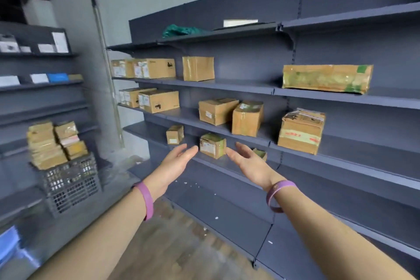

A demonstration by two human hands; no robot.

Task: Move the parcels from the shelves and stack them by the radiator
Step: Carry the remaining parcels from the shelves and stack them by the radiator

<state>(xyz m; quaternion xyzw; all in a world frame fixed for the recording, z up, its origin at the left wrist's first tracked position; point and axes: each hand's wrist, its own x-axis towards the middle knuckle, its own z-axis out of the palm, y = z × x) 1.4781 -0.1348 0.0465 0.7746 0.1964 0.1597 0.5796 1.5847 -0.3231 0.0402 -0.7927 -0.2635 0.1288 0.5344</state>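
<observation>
A small brown parcel with a white label sits on a low shelf of the dark blue shelving. My left hand is open just left of it, palm turned towards it, fingers straight. My right hand is open just right of it, palm facing in. Neither hand touches the parcel. A smaller parcel stands further left on the same shelf, and another small one is partly hidden behind my right hand. Several larger cardboard parcels fill the shelves above. No radiator is in view.
A grey plastic crate piled with stacked parcels stands at the left by another shelf unit. A long taped box lies on an upper right shelf. A green bag lies on the top shelf. Wooden floor runs below between the units.
</observation>
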